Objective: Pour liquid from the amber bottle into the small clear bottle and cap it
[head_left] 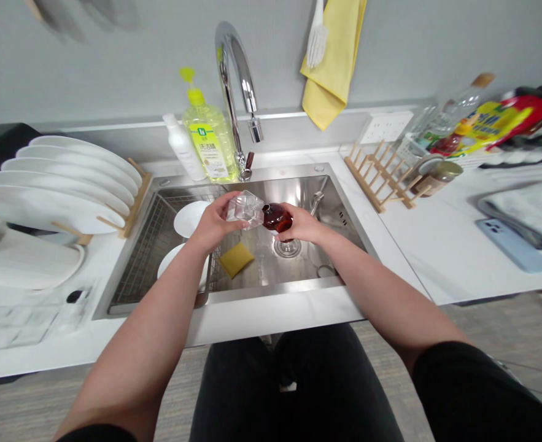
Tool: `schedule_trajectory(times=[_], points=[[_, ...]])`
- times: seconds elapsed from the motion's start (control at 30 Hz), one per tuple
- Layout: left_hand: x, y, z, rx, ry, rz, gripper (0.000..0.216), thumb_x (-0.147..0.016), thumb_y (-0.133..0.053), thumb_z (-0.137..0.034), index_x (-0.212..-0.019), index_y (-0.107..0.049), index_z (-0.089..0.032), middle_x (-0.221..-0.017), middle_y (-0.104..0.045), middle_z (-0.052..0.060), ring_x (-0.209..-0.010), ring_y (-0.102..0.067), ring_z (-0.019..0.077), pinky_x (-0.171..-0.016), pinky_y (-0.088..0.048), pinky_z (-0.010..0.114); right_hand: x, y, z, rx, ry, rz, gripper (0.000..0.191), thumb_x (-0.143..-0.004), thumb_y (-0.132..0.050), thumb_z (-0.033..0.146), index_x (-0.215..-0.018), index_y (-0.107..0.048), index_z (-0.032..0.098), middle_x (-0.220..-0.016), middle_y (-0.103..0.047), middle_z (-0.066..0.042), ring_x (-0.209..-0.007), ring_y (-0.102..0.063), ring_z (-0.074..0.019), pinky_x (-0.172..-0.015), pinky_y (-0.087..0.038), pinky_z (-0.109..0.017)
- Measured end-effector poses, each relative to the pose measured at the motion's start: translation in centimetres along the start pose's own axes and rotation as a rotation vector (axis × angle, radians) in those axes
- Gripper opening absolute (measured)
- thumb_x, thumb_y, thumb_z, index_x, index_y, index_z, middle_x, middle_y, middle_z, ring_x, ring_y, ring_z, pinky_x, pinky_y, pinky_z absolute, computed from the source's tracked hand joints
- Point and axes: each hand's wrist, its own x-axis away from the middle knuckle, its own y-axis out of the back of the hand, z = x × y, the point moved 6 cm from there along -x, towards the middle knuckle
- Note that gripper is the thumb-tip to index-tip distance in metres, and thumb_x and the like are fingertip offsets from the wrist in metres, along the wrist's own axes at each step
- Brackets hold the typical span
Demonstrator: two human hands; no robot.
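Observation:
Over the steel sink (pixel 335 202), my left hand (pixel 213 224) is closed round a clear, faceted glass (pixel 245 207). My right hand (pixel 301 226) grips a small dark red-brown bottle (pixel 277 218) tipped on its side, its neck pointing at the glass. The two objects almost touch above the drain (pixel 288 247). A yellow sponge (pixel 236 258) lies on the sink floor just below my left hand.
White dishes (pixel 190 218) rest on a wire rack (pixel 153 245) in the sink's left half. Faucet (pixel 236 80), yellow dish soap (pixel 209 138) and a white bottle stand behind. Plates (pixel 63 178) fill a rack at left; an empty wooden rack (pixel 381 175), jars and a phone (pixel 512 242) lie right.

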Motion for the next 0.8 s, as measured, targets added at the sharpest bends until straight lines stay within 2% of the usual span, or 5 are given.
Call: schedule_trajectory(times=[0.27, 0.57, 0.8], points=[[0.0, 0.1, -0.4, -0.04, 0.01, -0.001, 0.095, -0.052, -0.114, -0.033, -0.139, -0.078, -0.022, -0.131, -0.082, 0.01, -0.126, -0.076, 0.0361, -0.119, -0.058, 0.054, 0.0, 0.0, 0.1, 0.027, 0.006, 0.004, 0.088, -0.057, -0.106, 0.028, -0.138, -0.075, 0.023, -0.116, -0.085, -0.007, -0.111, -0.081, -0.0365, -0.107, -0.065, -0.053], [0.0, 0.0, -0.7, -0.034, 0.003, 0.032, 0.092, -0.053, -0.113, -0.031, -0.138, -0.079, -0.022, -0.13, -0.082, 0.01, -0.124, -0.077, 0.0363, -0.116, -0.06, 0.055, 0.1, 0.0, 0.1, 0.046, 0.014, 0.011, 0.086, -0.058, -0.106, 0.026, -0.138, -0.076, 0.025, -0.118, -0.086, -0.007, -0.112, -0.081, -0.037, -0.108, -0.065, -0.054], [0.1, -0.1, -1.2, -0.053, 0.021, 0.011, 0.092, -0.051, -0.114, -0.031, -0.136, -0.081, -0.022, -0.132, -0.082, 0.01, -0.128, -0.075, 0.0374, -0.119, -0.059, 0.055, 0.1, 0.0, 0.1, 0.057, 0.014, 0.012, 0.086, -0.058, -0.105, 0.026, -0.138, -0.076, 0.024, -0.117, -0.086, -0.007, -0.113, -0.081, -0.0374, -0.109, -0.064, -0.054]])
